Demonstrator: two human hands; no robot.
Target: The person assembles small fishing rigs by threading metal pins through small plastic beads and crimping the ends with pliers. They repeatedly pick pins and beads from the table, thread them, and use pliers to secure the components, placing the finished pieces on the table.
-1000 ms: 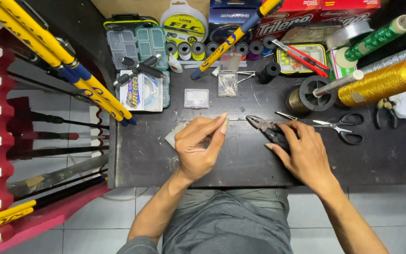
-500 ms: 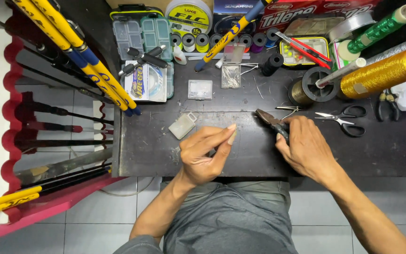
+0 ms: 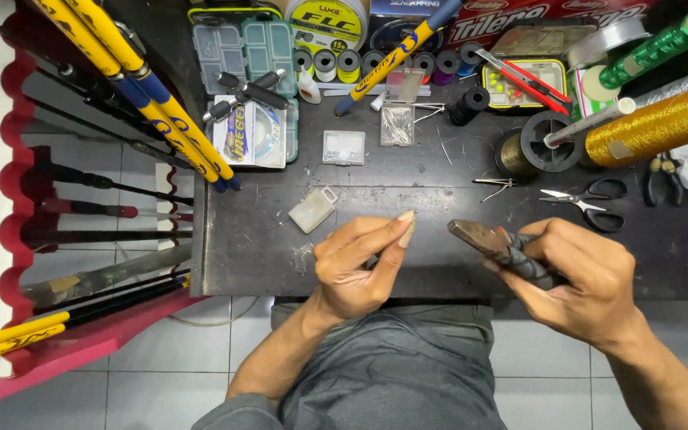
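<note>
My right hand (image 3: 587,279) is closed around the dark handles of a pair of pliers (image 3: 479,236), whose shut metal jaws point left toward my left hand. My left hand (image 3: 356,267) hovers over the front edge of the black table (image 3: 264,247). Its thumb and forefinger are pressed together and point up and to the right, and anything pinched between them is too small to see. A short gap separates the plier tips from my left fingertips. A small clear plastic box (image 3: 312,209) lies on the table just left of my left hand.
Black-handled scissors (image 3: 591,199) lie right of centre. A gold thread spool (image 3: 662,123), a black reel (image 3: 547,143), line spools and a compartment tackle box (image 3: 252,48) crowd the back. Yellow rods (image 3: 145,95) cross the left corner above a red rod rack (image 3: 9,239).
My right hand has raised the pliers off the table and turned their jaws toward my left hand. Both hands sit slightly nearer the table's front edge.
</note>
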